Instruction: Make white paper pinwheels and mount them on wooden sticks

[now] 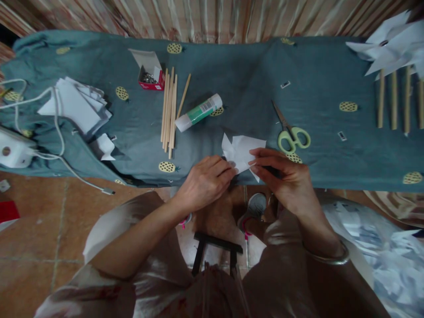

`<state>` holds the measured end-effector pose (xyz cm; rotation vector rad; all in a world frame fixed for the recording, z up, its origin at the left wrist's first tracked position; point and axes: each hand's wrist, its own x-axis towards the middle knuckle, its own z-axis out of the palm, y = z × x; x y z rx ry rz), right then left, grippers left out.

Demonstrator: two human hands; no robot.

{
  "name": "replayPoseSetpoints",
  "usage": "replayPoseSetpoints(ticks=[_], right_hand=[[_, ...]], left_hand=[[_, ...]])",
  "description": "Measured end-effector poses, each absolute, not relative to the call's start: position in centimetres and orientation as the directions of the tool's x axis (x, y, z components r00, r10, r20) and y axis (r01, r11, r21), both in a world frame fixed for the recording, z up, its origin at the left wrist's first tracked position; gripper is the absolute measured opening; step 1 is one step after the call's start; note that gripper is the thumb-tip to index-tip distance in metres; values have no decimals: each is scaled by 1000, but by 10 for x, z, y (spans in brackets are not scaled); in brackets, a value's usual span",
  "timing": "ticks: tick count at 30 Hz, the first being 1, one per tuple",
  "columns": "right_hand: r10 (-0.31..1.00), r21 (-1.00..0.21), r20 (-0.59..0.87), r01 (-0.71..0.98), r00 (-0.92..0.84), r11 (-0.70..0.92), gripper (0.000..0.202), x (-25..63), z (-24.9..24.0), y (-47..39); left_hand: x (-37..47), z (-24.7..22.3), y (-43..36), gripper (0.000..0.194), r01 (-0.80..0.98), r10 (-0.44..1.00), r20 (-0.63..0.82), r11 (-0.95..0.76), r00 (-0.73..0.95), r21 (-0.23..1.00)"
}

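A small white sheet of paper [247, 148], cut and partly folded with points sticking out, is held at the near edge of the cloth-covered table. My left hand [210, 181] pinches its lower left corner, fingers closed and knuckles up. On the right side, my right hand [285, 176] grips the paper between thumb and fingertips. Scissors [291, 134] with pale green handles lie just beyond my right hand, blades slightly apart. A green and white glue stick [199, 113] rests beyond my left hand, one end close to several thin wooden sticks [169, 110].
A red box [151, 79] of small metal pieces sits open behind the sticks. Stacked white paper [77, 106] and a white cable [59, 132] occupy the left. White paper pinwheels [391, 44] on sticks lie far right. A bag of paper scraps [391, 260] stands beside my leg.
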<state>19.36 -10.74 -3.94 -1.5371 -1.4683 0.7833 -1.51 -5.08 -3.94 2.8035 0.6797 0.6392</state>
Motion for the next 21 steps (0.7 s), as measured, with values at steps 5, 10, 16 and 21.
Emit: replayPoseSetpoints(ticks=[5, 10, 16, 21], right_hand=[[978, -847, 149, 529, 143, 51, 4, 187, -46, -103], [970, -779, 201, 623, 139, 72, 5, 180, -45, -102], [960, -710, 243, 700, 137, 80, 7, 174, -43, -100], [959, -705, 241, 706, 149, 67, 6, 173, -41, -100]], left_hand=[[-13, -42, -54, 17, 374, 483, 357, -866, 799, 333], [-11, -44, -56, 26, 365, 483, 339, -860, 807, 356], [-12, -47, -56, 20, 350, 456, 364, -880, 812, 320], [-11, -47, -56, 19, 361, 467, 358, -874, 809, 324]])
